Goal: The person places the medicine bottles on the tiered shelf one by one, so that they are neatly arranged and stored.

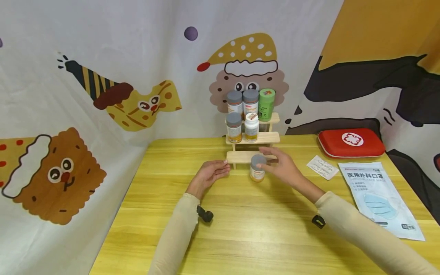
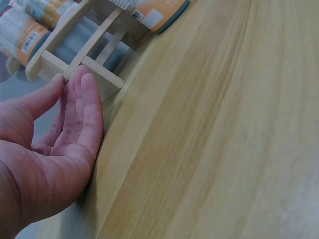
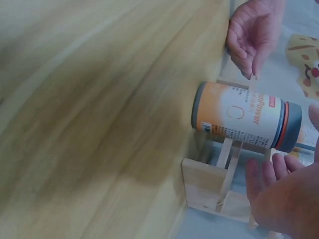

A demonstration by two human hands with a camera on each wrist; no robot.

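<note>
A three-step wooden stand is at the back middle of the table. My left hand is at the left end of its lowest step, thumb and fingertips pinching the plank's end in the left wrist view. A grey-capped pill bottle with a white and orange label is upright in front of that step. Around its cap my right hand is spread, thumb on the near side and fingers beyond; the right wrist view shows a gap between the cap and the fingers.
On the middle step are a grey-capped bottle and a white bottle. The top step bears two grey-capped bottles and a green one. To the right lie a red first-aid case, a small white packet and a face-mask pack.
</note>
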